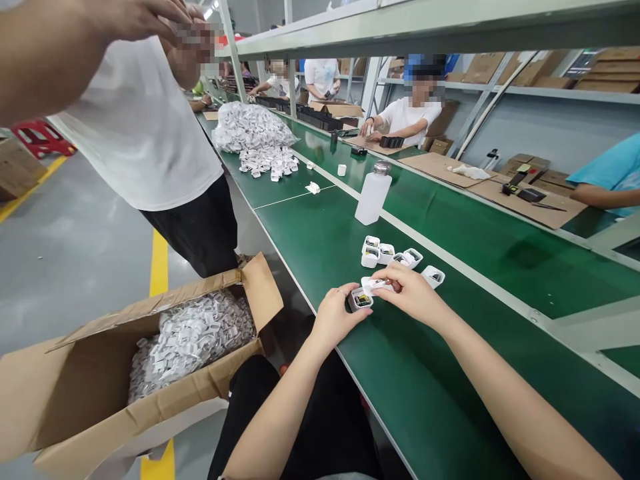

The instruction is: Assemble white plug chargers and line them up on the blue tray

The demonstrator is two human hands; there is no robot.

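Note:
My left hand grips a small white plastic housing between thumb and fingers, low over the green bench. Its top is uncovered, showing dark and yellow parts inside. Pinched in my right hand is a white plastic cover, held at the housing's far edge; whether the two touch I cannot tell. Just beyond my hands stand several similar white housings with parts inside. One more housing sits to the right of my right hand.
A white dispenser bottle stands on the green bench. Farther back lie a bag of white parts and a loose heap. At lower left is a carton holding bagged parts. A person stands at left; others work across the bench.

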